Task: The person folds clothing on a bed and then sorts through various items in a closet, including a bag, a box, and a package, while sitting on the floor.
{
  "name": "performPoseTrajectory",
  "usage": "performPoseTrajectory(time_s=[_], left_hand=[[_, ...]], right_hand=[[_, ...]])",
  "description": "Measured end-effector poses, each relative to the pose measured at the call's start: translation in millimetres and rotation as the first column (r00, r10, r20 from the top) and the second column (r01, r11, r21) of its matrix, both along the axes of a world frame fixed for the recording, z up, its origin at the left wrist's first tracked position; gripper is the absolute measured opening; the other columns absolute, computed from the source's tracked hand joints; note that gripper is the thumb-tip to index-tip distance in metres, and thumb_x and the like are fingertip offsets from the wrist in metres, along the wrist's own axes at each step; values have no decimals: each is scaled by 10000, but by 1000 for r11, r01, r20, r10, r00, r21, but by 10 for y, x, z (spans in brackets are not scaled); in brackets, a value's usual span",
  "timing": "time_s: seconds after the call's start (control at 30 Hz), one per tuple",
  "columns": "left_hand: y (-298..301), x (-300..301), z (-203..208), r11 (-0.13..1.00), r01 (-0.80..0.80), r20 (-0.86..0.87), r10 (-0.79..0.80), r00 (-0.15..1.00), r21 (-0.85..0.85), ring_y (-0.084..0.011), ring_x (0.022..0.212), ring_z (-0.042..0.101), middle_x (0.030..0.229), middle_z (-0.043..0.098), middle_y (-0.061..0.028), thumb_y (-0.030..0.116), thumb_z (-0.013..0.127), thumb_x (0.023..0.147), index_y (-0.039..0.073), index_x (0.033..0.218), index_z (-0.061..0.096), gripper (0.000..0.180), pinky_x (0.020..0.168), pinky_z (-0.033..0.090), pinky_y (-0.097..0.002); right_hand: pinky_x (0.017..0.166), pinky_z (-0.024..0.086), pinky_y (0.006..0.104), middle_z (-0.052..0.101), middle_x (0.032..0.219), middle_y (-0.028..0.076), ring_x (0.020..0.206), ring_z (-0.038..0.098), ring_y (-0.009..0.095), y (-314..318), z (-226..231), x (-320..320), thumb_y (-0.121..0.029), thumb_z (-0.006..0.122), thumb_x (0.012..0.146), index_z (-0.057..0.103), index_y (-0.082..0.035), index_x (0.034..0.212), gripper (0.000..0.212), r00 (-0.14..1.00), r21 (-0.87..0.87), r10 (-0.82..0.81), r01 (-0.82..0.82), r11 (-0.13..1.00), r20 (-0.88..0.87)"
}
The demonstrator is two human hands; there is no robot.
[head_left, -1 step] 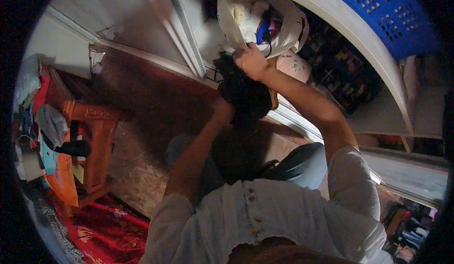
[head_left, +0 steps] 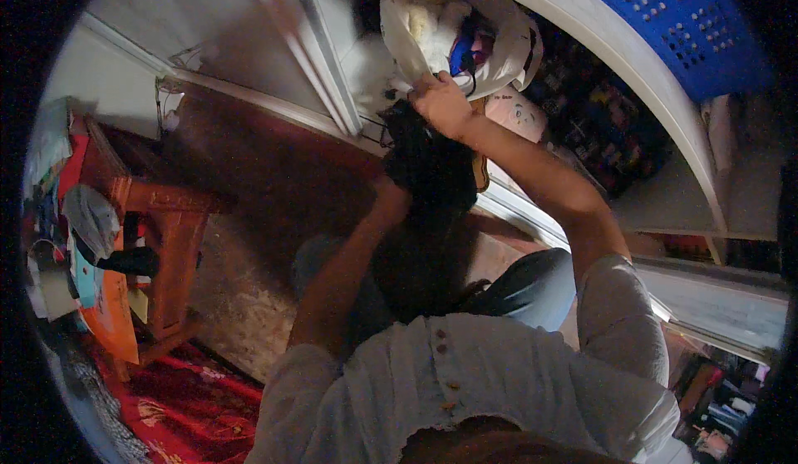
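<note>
A soft black bundle, perhaps cloth or a bag, hangs between my hands; its exact kind is lost in the dark. My right hand is closed at its upper end, fingers bent, right beside the near rim of a white plastic bag. Inside that bag show cream-coloured soft stuff and a blue and purple item. My left hand grips the bundle's lower left side, its fingers mostly hidden in shadow. A thin black cord or strap loops up near my right fingers.
A white curved shelf edge arches over the right, with a blue perforated basket on it. A pale pink package lies by the bag. At left stands a wooden cabinet hung with items, near a red patterned cloth.
Both hands keep nearly the same place and hold. The black bundle shifts slightly, and the white bag's rim moves a little.
</note>
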State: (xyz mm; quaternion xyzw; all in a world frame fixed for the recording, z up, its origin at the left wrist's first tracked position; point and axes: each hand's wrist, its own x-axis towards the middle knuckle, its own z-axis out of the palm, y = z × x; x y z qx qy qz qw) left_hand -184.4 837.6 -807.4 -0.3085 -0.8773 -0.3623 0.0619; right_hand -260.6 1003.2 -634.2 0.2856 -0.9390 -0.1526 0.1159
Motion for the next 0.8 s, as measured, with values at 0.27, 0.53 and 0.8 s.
performPoseTrajectory(time_s=[0.27, 0.53, 0.8], left_hand=[[-410, 417, 204, 986, 34, 559, -122, 820, 166, -340, 932, 532, 991, 555, -210, 9, 517, 697, -2, 1045, 511, 348, 811, 407, -393], [-253, 219, 957, 948, -57, 421, -85, 903, 314, -345, 896, 543, 929, 579, -200, 116, 557, 742, -18, 1016, 519, 308, 783, 419, -393], [1063, -229, 972, 988, -142, 622, 76, 780, 57, -375, 913, 523, 975, 546, -241, 346, 526, 779, -11, 945, 553, 395, 750, 423, -412]], right_hand=[[753, 447, 291, 597, 868, 114, 768, 572, 185, 576, 986, -47, -154, 422, 878, 510, 9, 1049, 252, 809, -770, 366, 569, -288, 461], [605, 434, 261, 559, 749, 49, 610, 510, 125, 590, 1215, 354, -227, 406, 891, 492, 1, 1051, 291, 724, -563, 548, 680, -470, 418], [697, 377, 234, 560, 829, 70, 757, 493, 103, 288, 1670, 1145, -52, 464, 778, 535, 9, 1019, 259, 791, -810, 191, 542, 225, 582]])
